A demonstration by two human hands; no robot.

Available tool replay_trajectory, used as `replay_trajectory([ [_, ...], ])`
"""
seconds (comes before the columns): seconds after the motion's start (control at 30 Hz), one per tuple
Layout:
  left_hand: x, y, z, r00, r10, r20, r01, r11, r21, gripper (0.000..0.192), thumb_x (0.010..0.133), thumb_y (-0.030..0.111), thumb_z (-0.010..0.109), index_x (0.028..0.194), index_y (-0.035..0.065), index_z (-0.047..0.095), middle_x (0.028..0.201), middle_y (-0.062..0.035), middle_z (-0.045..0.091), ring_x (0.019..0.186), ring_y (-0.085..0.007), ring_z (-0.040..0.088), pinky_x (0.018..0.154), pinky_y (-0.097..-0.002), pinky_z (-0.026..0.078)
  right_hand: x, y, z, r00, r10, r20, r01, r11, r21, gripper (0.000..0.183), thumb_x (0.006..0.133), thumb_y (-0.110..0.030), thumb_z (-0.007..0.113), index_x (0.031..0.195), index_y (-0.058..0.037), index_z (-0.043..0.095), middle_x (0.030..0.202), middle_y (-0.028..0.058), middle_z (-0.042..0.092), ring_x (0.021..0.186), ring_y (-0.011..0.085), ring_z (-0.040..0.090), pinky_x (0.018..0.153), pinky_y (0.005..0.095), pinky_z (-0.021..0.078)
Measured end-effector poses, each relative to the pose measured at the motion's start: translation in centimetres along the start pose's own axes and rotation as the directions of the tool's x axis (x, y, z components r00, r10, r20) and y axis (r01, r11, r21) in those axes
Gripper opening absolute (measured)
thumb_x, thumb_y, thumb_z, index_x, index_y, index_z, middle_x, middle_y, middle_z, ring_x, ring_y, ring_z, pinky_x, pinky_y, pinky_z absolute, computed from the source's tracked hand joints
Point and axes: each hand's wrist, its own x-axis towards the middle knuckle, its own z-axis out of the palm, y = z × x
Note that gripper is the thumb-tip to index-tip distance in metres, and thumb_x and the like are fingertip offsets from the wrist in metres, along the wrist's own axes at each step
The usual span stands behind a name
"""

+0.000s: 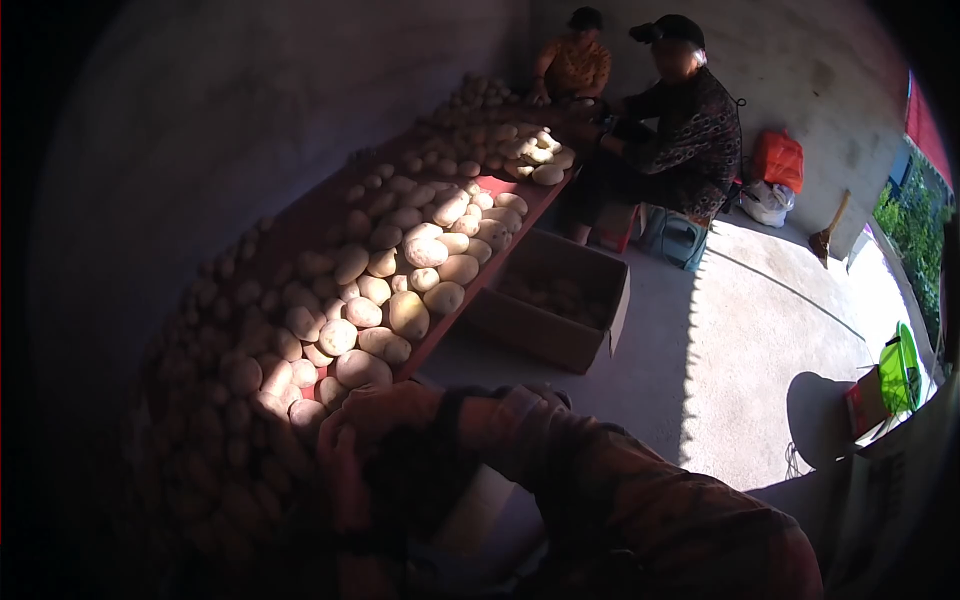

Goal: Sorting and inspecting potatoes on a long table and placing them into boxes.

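Many potatoes lie heaped on a long red table, some in bright sun and the rest in deep shadow. My right hand reaches in from the lower right, at the near end of the pile, beside the potatoes at the table's front edge. Just below it, in shade, is my left hand, its fingers close to those of the right. Darkness and the back of my right hand hide whether either one holds a potato. A dark band circles my right wrist.
An open cardboard box with dim potatoes inside stands on the floor beside the table. Two people sit at the far end, one on a blue-grey stool. Bags and a broom are by the wall.
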Motion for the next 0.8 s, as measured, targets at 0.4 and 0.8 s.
replay_trajectory([
  [0.4,1.3,-1.4,-0.7,0.991,-0.025,-0.133,0.019,0.999,-0.048,0.036,0.092,0.026,0.055,0.125,0.0108,0.054,0.115,-0.0041,0.057,0.1,-0.0167,0.057,0.08,-0.0322,0.048,-2.4,-3.0,-4.4,0.986,-0.002,-0.169,0.035,0.981,0.192,0.038,0.088,-0.033,0.063,0.071,0.0002,0.064,0.064,0.012,0.061,0.061,0.0188,0.06,0.06,0.0375,0.0473],
  [0.8,-0.3,0.9,0.0,0.995,-0.093,-0.048,0.09,0.994,-0.056,0.038,0.094,0.026,0.057,0.128,0.0101,0.052,0.107,-0.0036,0.059,0.102,-0.0156,0.059,0.084,-0.0317,0.048,-3.3,-0.3,-5.3,0.979,-0.035,-0.201,0.057,0.993,0.103,0.033,0.088,-0.032,0.064,0.077,-0.0013,0.068,0.064,0.0096,0.062,0.061,0.0147,0.059,0.059,0.0333,0.0476],
])
